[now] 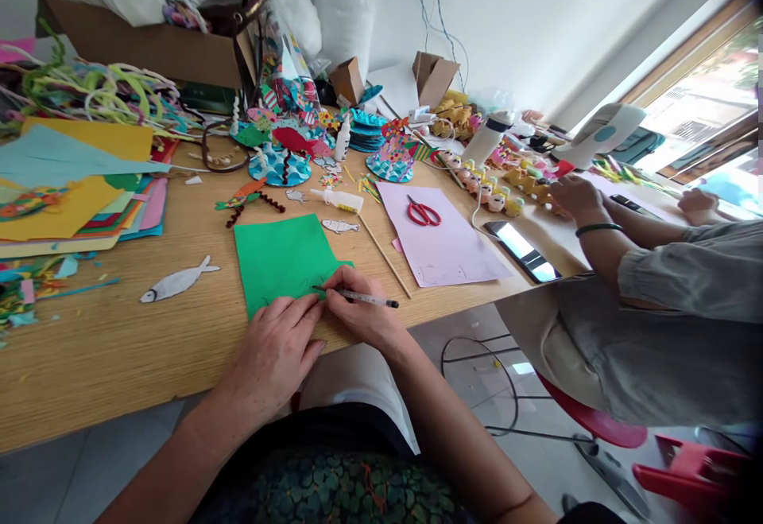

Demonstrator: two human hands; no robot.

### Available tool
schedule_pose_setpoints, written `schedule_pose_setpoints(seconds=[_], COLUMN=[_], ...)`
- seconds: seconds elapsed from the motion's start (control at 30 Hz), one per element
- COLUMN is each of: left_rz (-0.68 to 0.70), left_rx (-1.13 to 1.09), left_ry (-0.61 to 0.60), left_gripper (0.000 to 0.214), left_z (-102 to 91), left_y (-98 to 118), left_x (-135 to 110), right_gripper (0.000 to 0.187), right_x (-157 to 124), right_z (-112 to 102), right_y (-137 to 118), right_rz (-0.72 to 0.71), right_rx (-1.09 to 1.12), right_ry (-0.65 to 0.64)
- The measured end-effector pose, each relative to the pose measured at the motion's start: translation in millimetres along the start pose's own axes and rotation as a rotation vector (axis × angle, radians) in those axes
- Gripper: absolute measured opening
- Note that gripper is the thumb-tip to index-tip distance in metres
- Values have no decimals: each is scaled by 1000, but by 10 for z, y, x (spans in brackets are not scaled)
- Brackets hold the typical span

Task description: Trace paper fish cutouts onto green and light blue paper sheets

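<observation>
A green sheet of craft foam lies on the wooden table near its front edge. My left hand rests flat on the table with its fingertips pressing the sheet's near edge, fingers stretched out. My right hand is closed around a pen, whose tip touches the green sheet at its lower right. A paper fish cutout lies to the left of the sheet.
A pink sheet with red scissors lies to the right, beside a wooden stick and a glue bottle. Coloured paper is stacked left. A seated person's arm is at right, near a phone.
</observation>
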State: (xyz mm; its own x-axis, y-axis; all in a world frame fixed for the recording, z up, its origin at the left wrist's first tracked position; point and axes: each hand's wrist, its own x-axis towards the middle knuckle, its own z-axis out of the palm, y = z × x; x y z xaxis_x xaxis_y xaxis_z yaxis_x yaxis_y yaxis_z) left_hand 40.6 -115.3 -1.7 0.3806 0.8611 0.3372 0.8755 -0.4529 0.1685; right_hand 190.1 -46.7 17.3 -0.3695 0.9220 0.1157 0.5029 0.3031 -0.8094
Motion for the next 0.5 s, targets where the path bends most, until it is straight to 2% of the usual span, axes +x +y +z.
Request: schedule_pose_setpoints(seconds=[0.5], left_rz=[-25], left_rx=[-4], left_ry=[4], left_gripper=[36], left_z=[2], left_y=[11], left_x=[-5], right_gripper=[8], right_x=[9], right_z=[4], right_y=[3], right_rz=[-15], right_rx=[8], right_ry=[-7])
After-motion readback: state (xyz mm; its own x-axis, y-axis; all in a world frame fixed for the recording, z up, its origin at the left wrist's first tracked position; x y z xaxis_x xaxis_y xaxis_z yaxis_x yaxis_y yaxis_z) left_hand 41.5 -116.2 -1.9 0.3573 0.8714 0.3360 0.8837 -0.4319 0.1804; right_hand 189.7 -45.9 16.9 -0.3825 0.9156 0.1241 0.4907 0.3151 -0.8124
